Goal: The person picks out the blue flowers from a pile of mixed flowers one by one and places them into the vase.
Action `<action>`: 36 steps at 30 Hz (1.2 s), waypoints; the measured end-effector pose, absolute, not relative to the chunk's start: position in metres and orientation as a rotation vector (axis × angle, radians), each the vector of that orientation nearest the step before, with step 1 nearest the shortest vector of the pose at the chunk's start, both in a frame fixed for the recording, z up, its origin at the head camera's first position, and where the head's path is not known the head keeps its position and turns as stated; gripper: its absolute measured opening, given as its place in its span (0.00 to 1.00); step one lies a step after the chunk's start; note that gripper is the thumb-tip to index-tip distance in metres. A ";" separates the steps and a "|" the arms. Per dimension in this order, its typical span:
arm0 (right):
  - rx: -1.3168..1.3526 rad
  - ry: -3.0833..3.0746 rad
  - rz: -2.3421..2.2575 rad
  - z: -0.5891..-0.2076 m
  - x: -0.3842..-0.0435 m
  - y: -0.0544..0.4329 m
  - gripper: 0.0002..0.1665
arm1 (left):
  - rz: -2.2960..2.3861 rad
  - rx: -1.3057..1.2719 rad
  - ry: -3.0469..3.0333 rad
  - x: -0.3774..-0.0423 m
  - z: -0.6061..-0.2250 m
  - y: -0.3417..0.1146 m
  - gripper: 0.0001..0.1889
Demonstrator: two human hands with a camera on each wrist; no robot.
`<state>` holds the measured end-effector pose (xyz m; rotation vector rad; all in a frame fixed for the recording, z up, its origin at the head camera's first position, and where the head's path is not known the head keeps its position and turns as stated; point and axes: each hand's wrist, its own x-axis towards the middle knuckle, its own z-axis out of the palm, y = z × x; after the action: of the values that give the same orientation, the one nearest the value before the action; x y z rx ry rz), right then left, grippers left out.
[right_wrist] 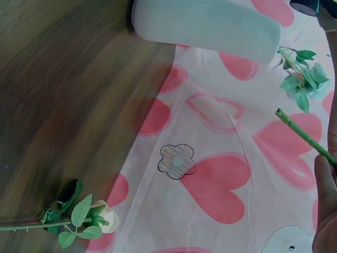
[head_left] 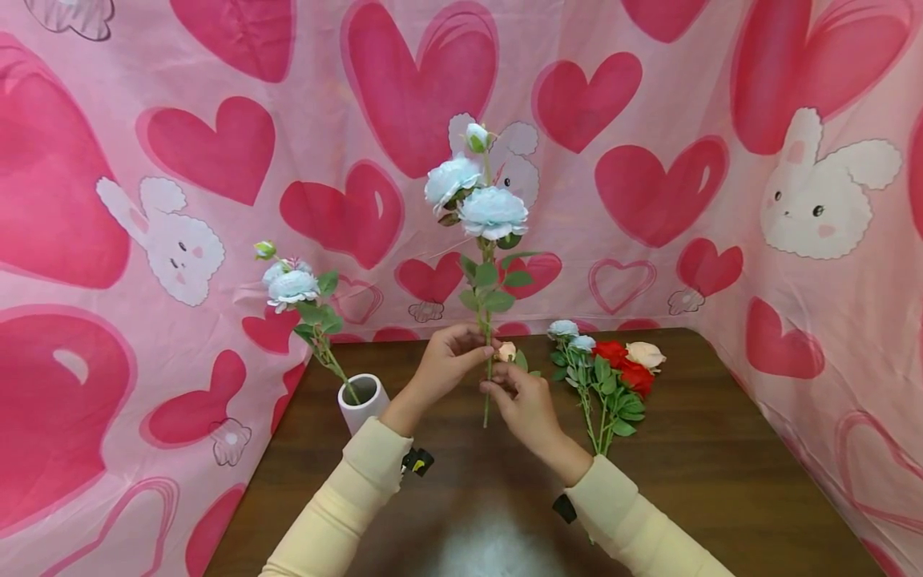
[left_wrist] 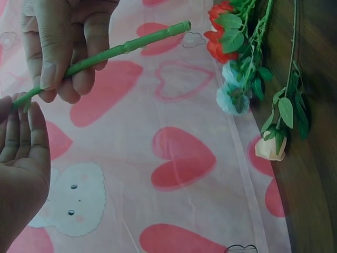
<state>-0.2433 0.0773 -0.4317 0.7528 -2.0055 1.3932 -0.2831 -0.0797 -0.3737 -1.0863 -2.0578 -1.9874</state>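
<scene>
Both hands hold one pale blue artificial peony (head_left: 493, 212) upright over the table, with two full blooms and a bud on top. My left hand (head_left: 449, 362) pinches the green stem below the leaves. Just beneath it, my right hand (head_left: 529, 403) pinches the same stem (left_wrist: 129, 46) between thumb and fingers. The cut lower end sticks out past the right hand in both wrist views. To the left stands a white vase (head_left: 364, 401), also seen in the right wrist view, with another pale blue peony (head_left: 294, 287) leaning leftward out of it.
On the dark wooden table (head_left: 692, 481), red roses (head_left: 636, 377), a cream rose (head_left: 645, 355) and pale blue flowers (head_left: 564, 328) lie at the right. A separate cream rose (right_wrist: 109, 219) lies behind the hands. Pink heart-patterned cloth (head_left: 562, 296) surrounds the table's back and sides.
</scene>
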 end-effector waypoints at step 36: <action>0.913 -2.438 1.580 -0.456 -0.253 0.050 0.40 | -1.732 -0.939 -2.125 -0.261 -0.339 -0.121 0.07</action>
<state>-0.2531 0.0495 -0.4557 0.9134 -2.4380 1.5796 -0.2606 -0.1213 -0.3395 -0.9393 -2.1250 -1.7315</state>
